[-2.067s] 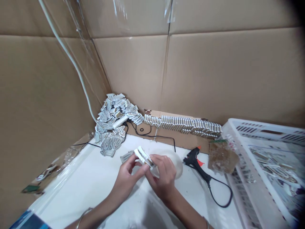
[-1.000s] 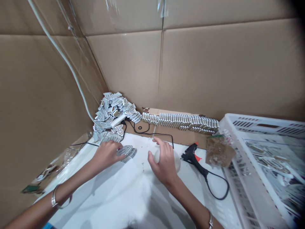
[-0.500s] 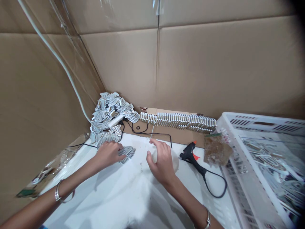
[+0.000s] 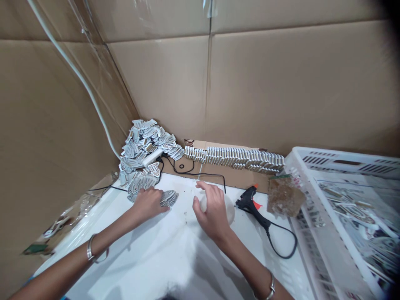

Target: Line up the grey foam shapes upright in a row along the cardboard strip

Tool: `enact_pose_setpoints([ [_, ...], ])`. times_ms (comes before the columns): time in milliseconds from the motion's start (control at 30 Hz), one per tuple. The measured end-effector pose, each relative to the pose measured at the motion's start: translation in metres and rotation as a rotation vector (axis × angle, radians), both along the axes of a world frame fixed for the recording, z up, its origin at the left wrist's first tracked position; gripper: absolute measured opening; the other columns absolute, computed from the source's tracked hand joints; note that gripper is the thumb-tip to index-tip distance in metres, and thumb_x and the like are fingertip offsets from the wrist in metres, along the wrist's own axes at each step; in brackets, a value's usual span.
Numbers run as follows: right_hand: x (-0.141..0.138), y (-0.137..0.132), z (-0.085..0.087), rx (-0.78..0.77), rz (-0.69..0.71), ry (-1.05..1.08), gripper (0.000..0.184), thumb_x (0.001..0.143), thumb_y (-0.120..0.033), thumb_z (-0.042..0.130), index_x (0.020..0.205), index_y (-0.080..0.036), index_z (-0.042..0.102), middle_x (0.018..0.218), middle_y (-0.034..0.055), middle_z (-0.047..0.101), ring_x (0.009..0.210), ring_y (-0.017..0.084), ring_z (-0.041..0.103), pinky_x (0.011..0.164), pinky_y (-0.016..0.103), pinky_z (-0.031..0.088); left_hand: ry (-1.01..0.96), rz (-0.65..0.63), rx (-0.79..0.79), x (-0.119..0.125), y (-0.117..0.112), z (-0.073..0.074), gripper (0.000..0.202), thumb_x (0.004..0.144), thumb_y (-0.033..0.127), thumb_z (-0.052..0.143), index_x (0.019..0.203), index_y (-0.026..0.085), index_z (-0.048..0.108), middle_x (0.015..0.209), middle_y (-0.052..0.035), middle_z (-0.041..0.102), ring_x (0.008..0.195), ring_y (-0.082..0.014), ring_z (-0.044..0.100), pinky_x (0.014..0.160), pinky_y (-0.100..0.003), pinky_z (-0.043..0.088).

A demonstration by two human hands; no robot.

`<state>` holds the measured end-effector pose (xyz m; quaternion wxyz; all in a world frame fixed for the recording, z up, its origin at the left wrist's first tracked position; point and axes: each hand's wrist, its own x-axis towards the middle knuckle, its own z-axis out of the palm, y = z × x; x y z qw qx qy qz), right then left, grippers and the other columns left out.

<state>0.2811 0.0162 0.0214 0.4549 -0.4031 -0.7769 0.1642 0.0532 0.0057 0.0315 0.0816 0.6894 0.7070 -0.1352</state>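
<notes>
My left hand (image 4: 149,201) is closed over a leaning row of flat grey-and-white cut-out pieces (image 4: 169,197), with its thumb along their near side. The fingertips are partly hidden behind the hand. More such pieces lie just beyond it in a loose spread (image 4: 141,183). To the right, my right hand (image 4: 212,210) is held with thumb and fingers apart and nothing between them. Beneath and beside it, partly covered, is a round pale disc-like thing (image 4: 230,210) on the white tabletop (image 4: 156,258).
A heap of similar pieces (image 4: 146,139) fills the back corner. Along the cardboard wall stands a long row of pieces (image 4: 240,157). A black glue gun (image 4: 251,204) with a looped cord lies right, near a brown slab (image 4: 285,196) and a white plastic crate (image 4: 337,246).
My left hand has moved slightly right and down along the row of pieces, covering more of it. My right hand has stayed almost still.
</notes>
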Motion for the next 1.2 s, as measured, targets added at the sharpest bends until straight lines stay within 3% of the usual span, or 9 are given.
enact_pose_setpoints([
  [133,0.001,0.000,0.000,-0.002,-0.003,0.008,0.034,0.086,-0.013,0.053,0.120,-0.015,0.054,0.108,0.0071,0.066,0.101,0.022,0.057,0.091,0.038,0.038,0.029,0.051,0.004,0.006,-0.003,-0.002,0.038,0.081,0.044,0.060,0.099,0.013,0.072,0.100,-0.0204,0.072,0.102,-0.0392,0.066,0.087,-0.047,0.045],
  [333,0.000,-0.001,0.000,-0.003,-0.001,0.012,0.034,0.086,-0.013,0.053,0.119,-0.016,0.054,0.108,0.0070,0.066,0.101,0.023,0.057,0.091,0.038,0.038,0.073,0.104,0.018,0.013,-0.011,0.009,0.040,0.084,0.049,0.059,0.101,0.015,0.073,0.101,-0.0191,0.074,0.101,-0.0363,0.067,0.086,-0.043,0.044],
  [867,0.000,0.000,-0.001,-0.015,0.007,0.000,0.034,0.086,-0.013,0.052,0.120,-0.016,0.054,0.108,0.0071,0.066,0.101,0.023,0.056,0.091,0.038,0.038,0.012,0.120,0.052,0.006,-0.012,0.020,0.044,0.085,0.057,0.058,0.092,0.018,0.076,0.094,-0.0153,0.076,0.098,-0.0370,0.068,0.083,-0.042,0.043],
  [1200,0.001,0.002,-0.002,-0.012,0.001,-0.003,0.033,0.086,-0.012,0.052,0.119,-0.015,0.055,0.107,0.0064,0.066,0.100,0.022,0.056,0.091,0.038,0.038,-0.029,0.097,0.066,0.002,-0.015,0.023,0.036,0.087,0.047,0.054,0.097,0.019,0.076,0.098,-0.0135,0.075,0.097,-0.0346,0.068,0.080,-0.039,0.043],
])
